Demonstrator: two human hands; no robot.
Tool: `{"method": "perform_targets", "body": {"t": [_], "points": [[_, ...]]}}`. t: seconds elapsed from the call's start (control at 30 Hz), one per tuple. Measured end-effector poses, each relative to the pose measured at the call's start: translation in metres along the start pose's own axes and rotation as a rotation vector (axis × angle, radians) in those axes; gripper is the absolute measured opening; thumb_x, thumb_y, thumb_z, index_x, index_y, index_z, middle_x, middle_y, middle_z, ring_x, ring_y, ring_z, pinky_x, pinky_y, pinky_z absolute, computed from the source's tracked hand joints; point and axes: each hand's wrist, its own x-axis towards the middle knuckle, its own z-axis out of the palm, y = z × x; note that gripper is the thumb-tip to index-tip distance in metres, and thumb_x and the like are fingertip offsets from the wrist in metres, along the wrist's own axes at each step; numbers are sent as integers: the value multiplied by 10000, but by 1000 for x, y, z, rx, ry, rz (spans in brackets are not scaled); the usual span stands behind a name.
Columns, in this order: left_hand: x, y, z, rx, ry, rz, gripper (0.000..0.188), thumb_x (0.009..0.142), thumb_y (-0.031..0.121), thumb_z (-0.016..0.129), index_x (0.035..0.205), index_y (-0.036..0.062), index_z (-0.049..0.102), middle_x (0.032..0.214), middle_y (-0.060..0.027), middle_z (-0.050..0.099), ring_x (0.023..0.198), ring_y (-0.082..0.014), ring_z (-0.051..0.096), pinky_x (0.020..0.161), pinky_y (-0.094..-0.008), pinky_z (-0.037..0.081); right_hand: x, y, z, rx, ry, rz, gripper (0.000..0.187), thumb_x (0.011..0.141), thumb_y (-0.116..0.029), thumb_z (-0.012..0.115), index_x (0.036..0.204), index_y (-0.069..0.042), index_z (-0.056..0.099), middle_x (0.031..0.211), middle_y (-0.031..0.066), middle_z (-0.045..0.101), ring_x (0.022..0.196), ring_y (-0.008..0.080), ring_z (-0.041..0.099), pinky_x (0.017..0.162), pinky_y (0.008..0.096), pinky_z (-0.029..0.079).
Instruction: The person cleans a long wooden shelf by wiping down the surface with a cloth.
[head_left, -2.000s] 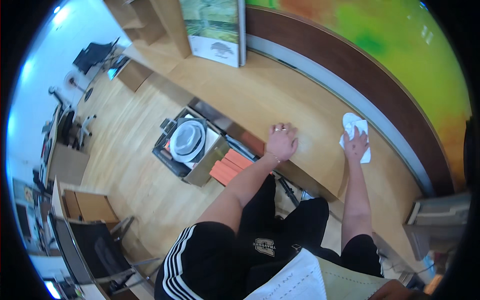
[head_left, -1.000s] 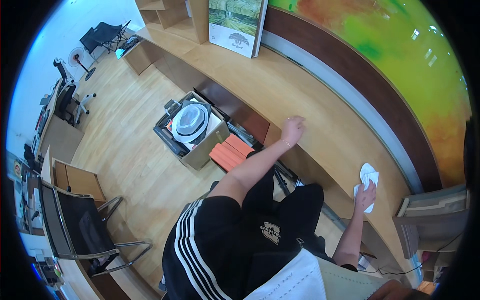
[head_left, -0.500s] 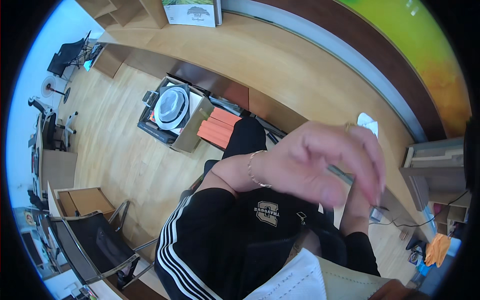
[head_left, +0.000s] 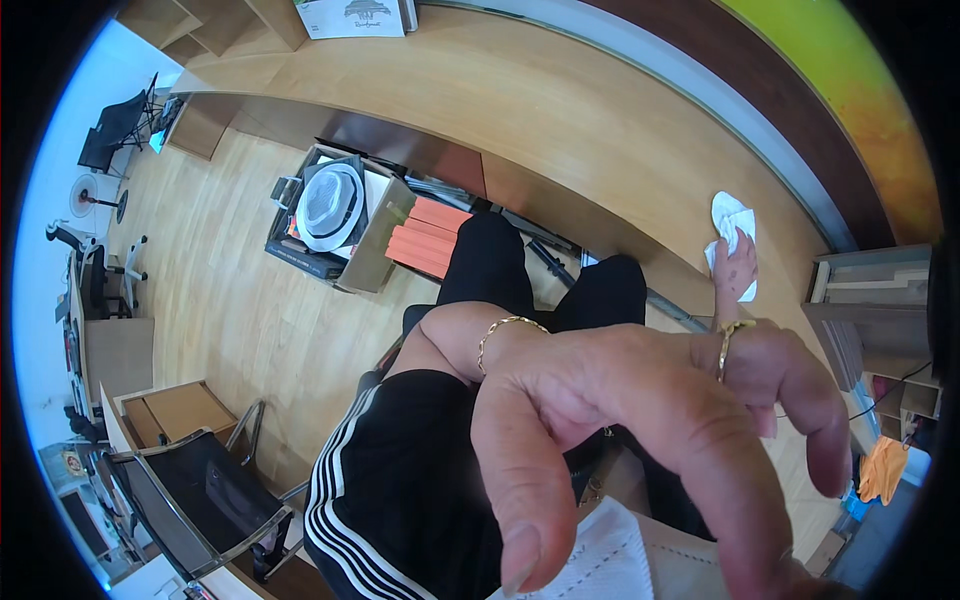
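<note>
My left hand (head_left: pixel 640 400) is raised close in the lower middle of the view, its fingers spread and slightly bent, with nothing in them. A gold chain bracelet sits on its wrist, and a gold ring on one finger. Farther off to the right, my right hand (head_left: pixel 735 268) is on a crumpled white cloth (head_left: pixel 733 212) on the wooden counter. Its fingers press into the folds, and part of the cloth sticks out past them. Most of the right forearm is hidden behind the left hand.
The long wooden counter (head_left: pixel 560 130) curves across the top, with a book (head_left: pixel 352 18) at its far left. Below stand an open box with a white hat (head_left: pixel 330 208) and orange bundles (head_left: pixel 430 238). A black mesh chair (head_left: pixel 215 495) is lower left; grey shelving (head_left: pixel 870 285) stands right.
My right hand has moved up and forward onto the white cloth, which lay untouched before. My left hand has come nearer and lower, its fingers spreading from a loose curl. The view has shifted slightly.
</note>
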Motion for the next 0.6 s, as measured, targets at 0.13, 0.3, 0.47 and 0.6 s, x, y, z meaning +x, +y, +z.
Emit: {"method": "perform_targets", "body": {"t": [0.13,0.3,0.47,0.6], "points": [[3,0,4,-38,20,-59,225,932,155,594,1098,49,704,1199,-86,620,1253,-210,435,961,-308,415,0,-1,-1,-4,-9,16,539,871,-451,545,1353,-208,534,1447,130,468,1350,296,418,1114,484,276],[6,3,12,-76,43,-133,199,956,44,559,1066,64,723,1191,-75,633,1336,-218,386,999,-308,400,0,-5,-4,-11,-2,16,541,870,-454,551,1353,-211,533,1448,127,466,1348,293,419,1114,484,275],[4,3,12,-42,29,-130,196,946,24,575,1058,79,725,1186,-72,637,1336,-216,394,998,-302,400,0,-16,-5,-16,33,-19,520,866,-410,566,1325,-166,555,1397,149,512,1309,318,463,1092,469,324],[1,-2,10,-26,-9,-100,188,926,25,605,1055,96,723,1181,-72,639,1313,-212,419,986,-294,404,-2,-8,-10,-27,44,-1,516,867,-410,567,1322,-167,556,1394,149,514,1309,317,464,1089,471,327]]}}
